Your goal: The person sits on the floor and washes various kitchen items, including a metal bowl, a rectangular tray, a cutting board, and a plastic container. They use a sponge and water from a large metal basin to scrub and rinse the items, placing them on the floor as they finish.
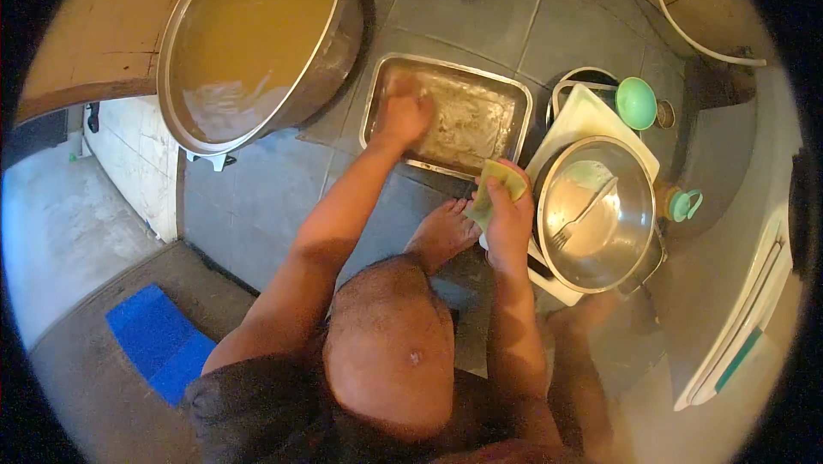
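A shallow rectangular metal baking pan [479, 110], wet inside, lies on the tiled floor in front of me. My left hand [404, 115] is over its left part with the fingers curled downward. Motion blurs those fingertips, so whether they grip anything is hidden. Just beyond the pan's near right corner, my right hand [511, 219] grips a flat yellow-green sponge [503, 176] between thumb and fingers. Close by on the right, a round stainless steel bowl [633, 232] holds a fork [585, 213] and a little cloudy liquid.
A large metal tub [334, 59] of murky water stands at the upper left. Under the steel bowl lies a white cutting board [585, 110], beside a mint-green bowl [636, 104]. A bottle with a turquoise cap [683, 205] is farther right. My bare foot [443, 235] is near the pan.
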The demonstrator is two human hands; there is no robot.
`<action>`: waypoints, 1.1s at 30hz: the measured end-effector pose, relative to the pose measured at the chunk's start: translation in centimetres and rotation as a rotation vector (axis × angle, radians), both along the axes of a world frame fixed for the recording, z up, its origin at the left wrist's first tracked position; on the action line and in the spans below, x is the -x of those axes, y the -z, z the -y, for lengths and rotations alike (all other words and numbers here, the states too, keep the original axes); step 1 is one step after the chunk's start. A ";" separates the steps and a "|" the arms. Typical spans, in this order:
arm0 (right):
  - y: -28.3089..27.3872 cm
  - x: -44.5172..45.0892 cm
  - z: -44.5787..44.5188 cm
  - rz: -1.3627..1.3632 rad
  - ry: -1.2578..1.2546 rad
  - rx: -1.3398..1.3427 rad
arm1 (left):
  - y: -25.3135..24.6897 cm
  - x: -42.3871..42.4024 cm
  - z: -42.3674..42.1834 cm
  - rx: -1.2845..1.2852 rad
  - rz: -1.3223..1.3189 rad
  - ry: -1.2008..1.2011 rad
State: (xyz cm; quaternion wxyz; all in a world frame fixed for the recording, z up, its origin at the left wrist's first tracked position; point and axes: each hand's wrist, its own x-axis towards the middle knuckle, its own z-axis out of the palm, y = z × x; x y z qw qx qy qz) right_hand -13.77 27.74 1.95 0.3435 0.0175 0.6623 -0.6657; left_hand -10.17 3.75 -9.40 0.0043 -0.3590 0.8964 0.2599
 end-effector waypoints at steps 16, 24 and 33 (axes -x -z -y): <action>-0.3 0.2 -0.2 0.019 0.005 0.021 | 0.0 -4.4 -0.9 -0.119 0.120 0.132; 0.9 0.0 -0.4 -0.054 0.023 -0.003 | -5.2 -8.8 -4.2 0.421 0.186 0.316; -1.1 0.2 0.3 0.075 0.055 0.059 | -7.0 -6.2 -5.7 -0.121 0.490 0.310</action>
